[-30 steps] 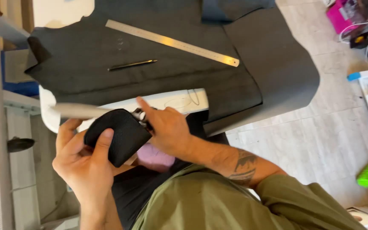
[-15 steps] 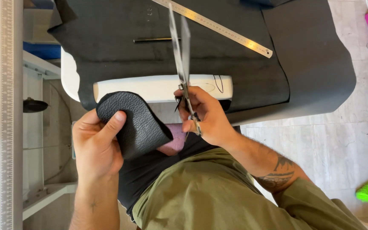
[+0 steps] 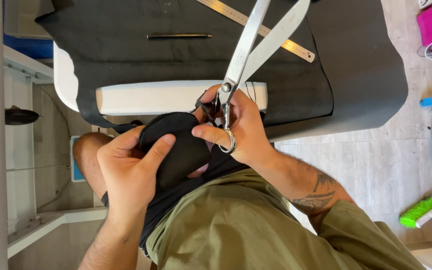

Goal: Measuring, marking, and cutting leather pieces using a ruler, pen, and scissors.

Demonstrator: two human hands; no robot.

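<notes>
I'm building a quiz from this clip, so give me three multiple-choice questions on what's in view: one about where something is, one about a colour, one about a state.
1. Where does the metal ruler lie?
A. on the dark sheet over the table
B. on the floor
C. in the left hand

2. What colour is the brush on the floor?
A. red
B. green
C. white

3. How are the scissors' blades?
A. closed
B. apart
C. lying flat on the table

Answers:
1 A, it rests slantwise on the dark sheet.
2 B, its bristles are bright green.
3 B, the right hand holds them raised with blades spread; the left hand grips the black piece.
</notes>
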